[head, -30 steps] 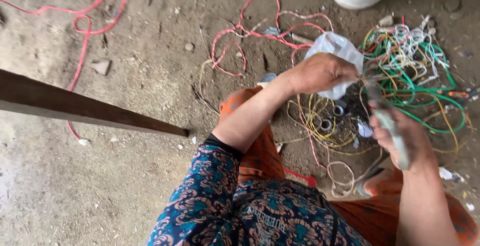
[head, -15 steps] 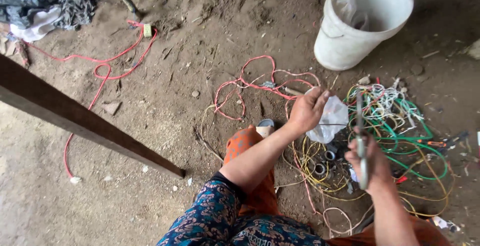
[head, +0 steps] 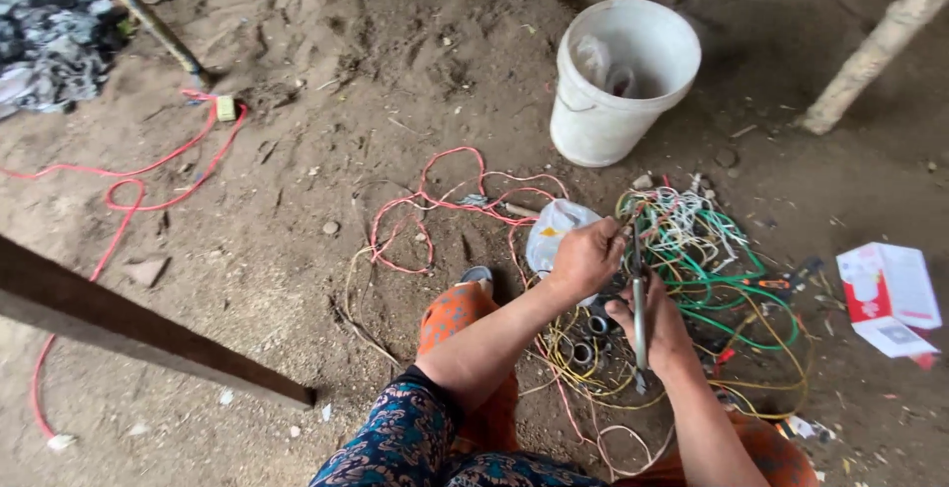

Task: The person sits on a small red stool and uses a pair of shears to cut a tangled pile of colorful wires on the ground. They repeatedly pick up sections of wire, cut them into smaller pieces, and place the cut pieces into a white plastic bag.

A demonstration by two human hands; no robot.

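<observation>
Stripping wire over a tangle on the dirt floor

The left hand is closed on a thin wire lifted from the tangled wire pile; the right hand is clenched round a long metal tool, held upright just beside it. Judged from this, keeping the wire taut and the tool close to the pinch point should work best; a white bucket stands near.

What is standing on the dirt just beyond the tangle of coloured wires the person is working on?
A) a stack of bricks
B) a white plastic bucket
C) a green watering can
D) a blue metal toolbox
B: a white plastic bucket stands upright on the dirt ground, just past the tangle of wires.
</observation>
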